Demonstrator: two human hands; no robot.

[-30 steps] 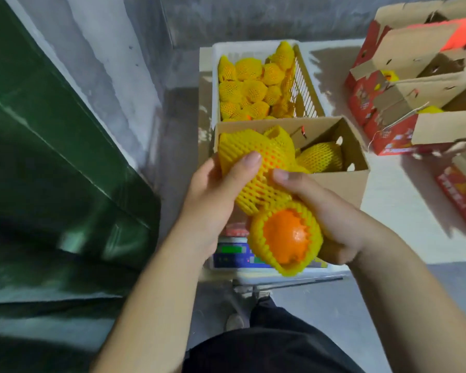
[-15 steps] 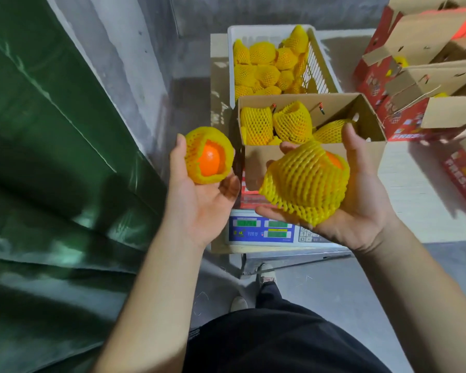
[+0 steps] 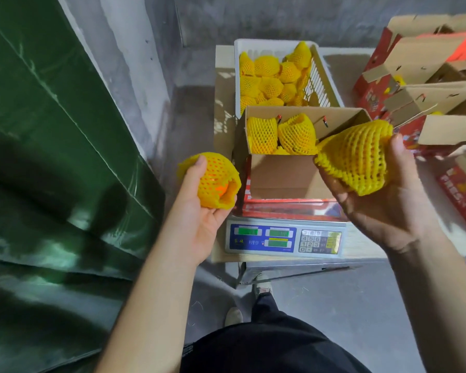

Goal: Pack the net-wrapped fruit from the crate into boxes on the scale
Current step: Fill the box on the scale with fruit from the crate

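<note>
My left hand [image 3: 199, 211] holds an orange in yellow foam net [image 3: 213, 180] to the left of the open cardboard box [image 3: 285, 176], which stands on the digital scale [image 3: 285, 239]. My right hand [image 3: 388, 200] grips a second net-wrapped fruit [image 3: 353, 157] over the box's right front corner. Inside the box lie a few netted fruits [image 3: 280, 135]. Behind it, the white crate [image 3: 320, 74] holds several more netted fruits [image 3: 272, 76].
A green tarp [image 3: 51, 157] fills the left side beside a grey wall. Red and brown cartons [image 3: 428, 84] with open flaps crowd the table at right. My shoes and dark trousers [image 3: 267, 345] show below the scale.
Both hands have spread apart. The left fruit turned so its bare orange end faces down, and the right hand lifted its fruit up and to the right beside the box.
</note>
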